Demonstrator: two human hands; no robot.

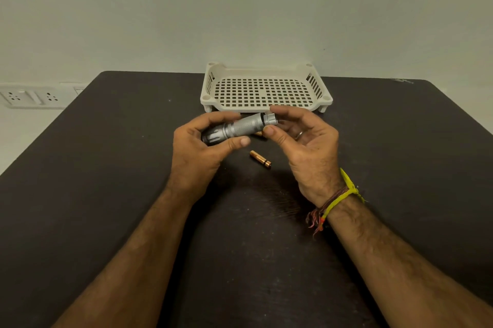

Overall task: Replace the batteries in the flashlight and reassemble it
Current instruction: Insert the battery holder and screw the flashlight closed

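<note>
Nearest the camera, two bare forearms reach out over the dark table [106, 194], the right wrist tied with yellow and brown threads [333, 202]. Just beyond them a loose battery [260, 159] lies on the table between the hands, untouched. A second one [258, 133] seems to peek out beneath the flashlight, though it is mostly hidden.

The left hand [197, 146] wraps the head end of the silver flashlight [237, 127]; its grip is clenched around the body, thumb along the near side, holding it just above the table with the tail pointing right and slightly away. The right hand [301, 138] pinches the tail cap [270, 119] between forefinger and thumb, the other fingers loosely curled. A dark ring shows between cap and body, so the cap looks seated but not fully down.

Whether the cap is going on or coming off cannot be told. Either way, the turn probably goes best with the left hand keeping the body still while the right keeps the cap square to the threads and turns without forcing it. The loose batteries could roll if knocked.

Farther back, a white slotted tray [210, 93] stands against the wall, with nothing visible in it.
</note>
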